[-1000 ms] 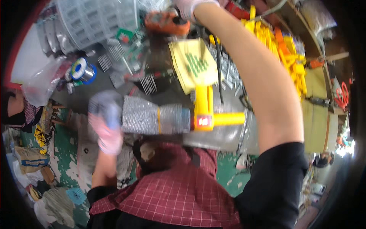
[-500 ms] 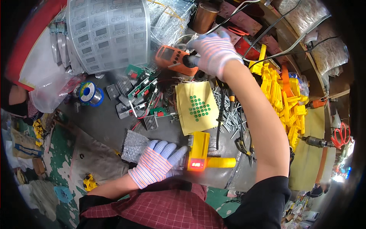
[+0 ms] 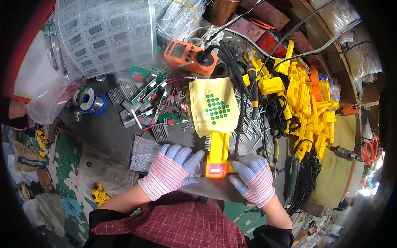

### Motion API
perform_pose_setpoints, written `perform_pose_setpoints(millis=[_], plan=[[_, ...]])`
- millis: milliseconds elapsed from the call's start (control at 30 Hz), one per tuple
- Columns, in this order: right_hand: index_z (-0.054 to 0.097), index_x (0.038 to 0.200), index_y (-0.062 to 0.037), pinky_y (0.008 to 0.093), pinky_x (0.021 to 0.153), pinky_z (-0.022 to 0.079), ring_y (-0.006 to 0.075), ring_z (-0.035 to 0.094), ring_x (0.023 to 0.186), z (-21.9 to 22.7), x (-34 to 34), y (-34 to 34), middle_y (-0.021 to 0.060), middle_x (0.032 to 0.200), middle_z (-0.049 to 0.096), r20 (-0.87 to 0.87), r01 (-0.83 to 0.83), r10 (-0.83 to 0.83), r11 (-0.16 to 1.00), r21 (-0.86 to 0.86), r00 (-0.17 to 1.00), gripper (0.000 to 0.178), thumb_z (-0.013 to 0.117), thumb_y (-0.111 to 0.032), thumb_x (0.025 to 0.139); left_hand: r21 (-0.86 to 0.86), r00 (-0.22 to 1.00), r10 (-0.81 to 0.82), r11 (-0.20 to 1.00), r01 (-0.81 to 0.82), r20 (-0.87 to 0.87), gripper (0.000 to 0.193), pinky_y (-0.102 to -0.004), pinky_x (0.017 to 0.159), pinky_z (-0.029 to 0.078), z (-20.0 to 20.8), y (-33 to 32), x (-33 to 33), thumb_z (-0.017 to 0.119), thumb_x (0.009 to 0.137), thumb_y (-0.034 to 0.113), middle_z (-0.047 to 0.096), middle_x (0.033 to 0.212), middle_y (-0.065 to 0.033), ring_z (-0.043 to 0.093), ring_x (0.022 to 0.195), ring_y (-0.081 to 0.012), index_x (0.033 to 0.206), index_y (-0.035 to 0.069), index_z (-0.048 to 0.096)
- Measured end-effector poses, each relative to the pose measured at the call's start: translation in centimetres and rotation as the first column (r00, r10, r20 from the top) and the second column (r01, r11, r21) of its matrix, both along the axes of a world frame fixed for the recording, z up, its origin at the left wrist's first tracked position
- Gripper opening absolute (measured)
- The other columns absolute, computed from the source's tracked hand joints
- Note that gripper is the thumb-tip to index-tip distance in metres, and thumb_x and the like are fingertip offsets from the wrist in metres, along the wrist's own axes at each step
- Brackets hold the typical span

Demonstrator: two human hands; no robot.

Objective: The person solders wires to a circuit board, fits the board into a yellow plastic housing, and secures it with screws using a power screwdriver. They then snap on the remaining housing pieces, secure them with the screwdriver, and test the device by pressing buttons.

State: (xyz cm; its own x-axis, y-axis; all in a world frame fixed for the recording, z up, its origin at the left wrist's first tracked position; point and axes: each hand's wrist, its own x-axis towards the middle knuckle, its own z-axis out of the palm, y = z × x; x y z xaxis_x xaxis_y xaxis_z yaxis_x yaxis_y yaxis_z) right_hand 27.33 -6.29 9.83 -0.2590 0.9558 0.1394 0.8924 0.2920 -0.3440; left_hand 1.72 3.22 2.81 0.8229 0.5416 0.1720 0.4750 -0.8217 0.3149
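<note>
A yellow plastic device with a lit red display and a finned metal heat sink lies at the front edge of the bench. My left hand, in a striped glove, closes round its grey left end. On the opposite side, my gloved right hand has its thumb and fingers at the yellow handle, mostly covering it. Just beyond is a stack of yellow sheets with green round stickers. Farther back sits an orange meter with a black plug in its socket.
Circuit boards with heat sinks and a solder spool lie left. Bubble wrap touches the left hand's area. Yellow plastic housings, a soldering iron and black cables crowd the right. Printed sheets stand at back left.
My right hand has come down from the orange meter to the yellow device's handle. The device's display end has shifted slightly away from me. My left hand keeps its hold.
</note>
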Motion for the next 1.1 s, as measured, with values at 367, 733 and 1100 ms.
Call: perform_pose_setpoints(millis=[367, 733, 1100], plan=[[0.067, 0.117, -0.0105, 0.0439, 0.089, 0.047, 0.0297, 0.060, 0.097, -1.6, 0.5, -0.2, 0.0084, 0.100, 0.060, 0.074, 0.069, -0.074, 0.995, 0.067, 0.995, 0.045, 0.078, -0.023, 0.075, 0.029, 1.000, 0.011, 1.000, -0.011, -0.001, 0.073, -0.0461, 0.096, 0.042, -0.2, -0.1, 0.1, 0.058, 0.083, 0.065, 0.059, 0.112, -0.0093, 0.054, 0.104, -0.0291, 0.134, 0.013, 0.059], [0.069, 0.111, -0.0105, 0.0443, 0.091, 0.046, 0.0245, 0.061, 0.091, -2.0, -0.7, -0.6, 0.0044, 0.095, 0.061, 0.018, 0.078, -0.083, 0.979, 0.186, 0.996, 0.039, 0.078, -0.015, 0.073, 0.024, 1.000, 0.012, 1.000, -0.012, 0.020, 0.075, -0.0458, 0.095, 0.042, -0.3, -0.2, -0.1, 0.057, 0.083, 0.065, 0.059, 0.111, -0.0099, 0.054, 0.104, -0.0292, 0.135, 0.011, 0.058], [0.068, 0.114, -0.0120, 0.0442, 0.088, 0.046, 0.0274, 0.061, 0.095, -1.6, -0.9, -0.6, 0.0067, 0.103, 0.061, 0.054, 0.064, -0.066, 0.997, 0.044, 0.996, 0.041, 0.077, -0.019, 0.075, 0.002, 1.000, 0.005, 1.000, -0.005, 0.004, 0.075, -0.0470, 0.095, 0.042, -0.4, 0.1, -0.1, 0.055, 0.084, 0.066, 0.060, 0.111, -0.0101, 0.055, 0.104, -0.0294, 0.137, 0.012, 0.057]])
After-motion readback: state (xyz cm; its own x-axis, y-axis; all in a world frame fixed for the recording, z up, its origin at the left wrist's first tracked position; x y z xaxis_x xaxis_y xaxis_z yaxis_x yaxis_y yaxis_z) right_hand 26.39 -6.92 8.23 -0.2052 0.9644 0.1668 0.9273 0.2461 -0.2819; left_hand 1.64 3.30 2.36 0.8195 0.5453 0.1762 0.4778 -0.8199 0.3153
